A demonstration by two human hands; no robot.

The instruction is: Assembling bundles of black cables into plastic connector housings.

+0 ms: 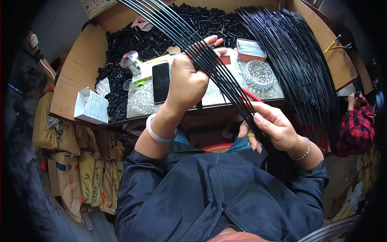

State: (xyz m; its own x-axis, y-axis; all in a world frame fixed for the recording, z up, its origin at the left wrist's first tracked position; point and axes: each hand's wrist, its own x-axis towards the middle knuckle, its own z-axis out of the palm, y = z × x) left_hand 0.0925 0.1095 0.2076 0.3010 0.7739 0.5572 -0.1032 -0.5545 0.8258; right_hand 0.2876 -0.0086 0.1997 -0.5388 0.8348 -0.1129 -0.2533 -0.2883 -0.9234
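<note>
A fanned bundle of long thin black rods (229, 82) slants from the upper left down to the right in front of my body. My left hand (187, 82) is closed round the upper part of the bundle, with its fingertips showing beyond the rods. Lower down, my right hand (278, 125) grips the same rods, its thumb pressed on top and other fingers curled beneath. A slim red stick (251, 95) shows just above my right hand; whether I hold it cannot be made out. The rods' lower ends disappear against my dark jacket.
Small black pieces (121, 44) heap the wood-sided bench. On its pale work surface (141, 101) lie a phone (161, 82), a lidded metal container (131, 62), a red box of thin pins (250, 50) and a round clear tub (259, 74). More black rods (298, 60) lie right. A person (356, 129) sits beyond.
</note>
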